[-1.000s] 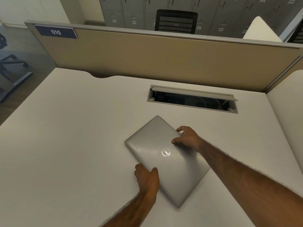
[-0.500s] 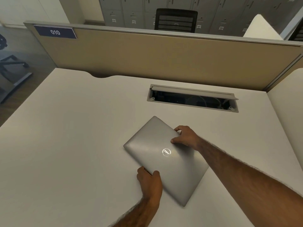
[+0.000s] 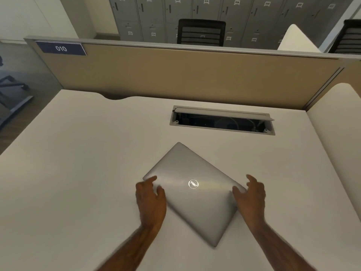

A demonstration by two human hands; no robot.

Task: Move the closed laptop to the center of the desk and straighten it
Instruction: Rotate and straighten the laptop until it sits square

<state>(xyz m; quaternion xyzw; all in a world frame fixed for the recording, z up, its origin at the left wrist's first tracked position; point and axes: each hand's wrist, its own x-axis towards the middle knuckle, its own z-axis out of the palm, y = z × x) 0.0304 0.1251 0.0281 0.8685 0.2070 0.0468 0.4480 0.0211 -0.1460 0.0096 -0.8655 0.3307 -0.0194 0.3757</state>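
Observation:
The closed silver laptop [image 3: 195,194] lies flat on the white desk [image 3: 78,173], turned diagonally so that one corner points at me. My left hand [image 3: 150,200] is on its left corner, with index finger and thumb resting on the lid. My right hand [image 3: 252,196] wraps the right corner, thumb on the lid and fingers spread just past the edge. Both hands are slightly blurred.
An open cable tray slot [image 3: 222,121] is cut into the desk behind the laptop. A tan partition [image 3: 185,75] with a "010" sign [image 3: 61,48] closes the far edge. A second white desk [image 3: 340,133] adjoins on the right.
My left hand has slid from the near long edge to the left corner, and my right hand from the far edge to the right corner. The laptop has hardly moved and is still diagonal.

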